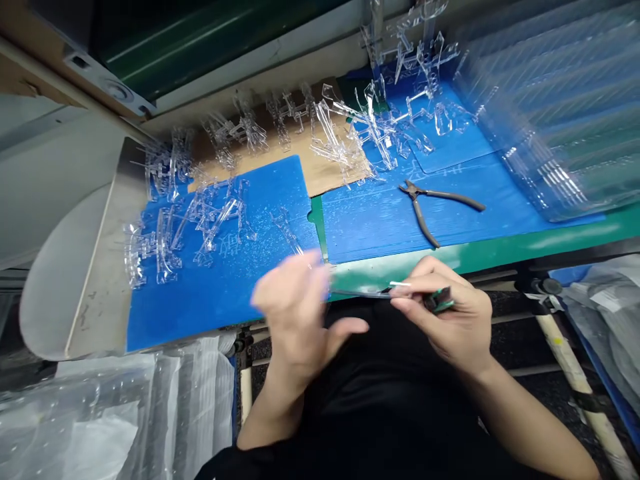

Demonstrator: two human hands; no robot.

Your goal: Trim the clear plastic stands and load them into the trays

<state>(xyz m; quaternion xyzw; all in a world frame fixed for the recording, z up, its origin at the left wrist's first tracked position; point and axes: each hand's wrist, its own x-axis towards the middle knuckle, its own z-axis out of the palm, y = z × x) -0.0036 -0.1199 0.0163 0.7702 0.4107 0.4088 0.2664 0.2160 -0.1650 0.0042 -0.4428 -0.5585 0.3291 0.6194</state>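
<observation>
My right hand [445, 313] is closed, its thumb and forefinger pinching one end of a thin clear plastic strip [363, 293]. A small dark green and black tool [439, 300] is tucked in the same hand; its kind is mostly hidden by the fingers. A short white glint shows at the fingertips. My left hand [300, 313], blurred by motion, is raised at the strip's other end with the thumb spread away from the fingers. Beyond it, a slim clear plastic piece [290, 233] lies on the blue sheet [200, 313].
Cutting pliers [420, 200] lie with handles apart on the right blue sheet [360, 227]. Clear moulded plastic parts on runners [220, 213] cover the left and back. Stacked clear trays [560, 113] stand at right. Wrapped bundles [125, 400] sit below the table edge.
</observation>
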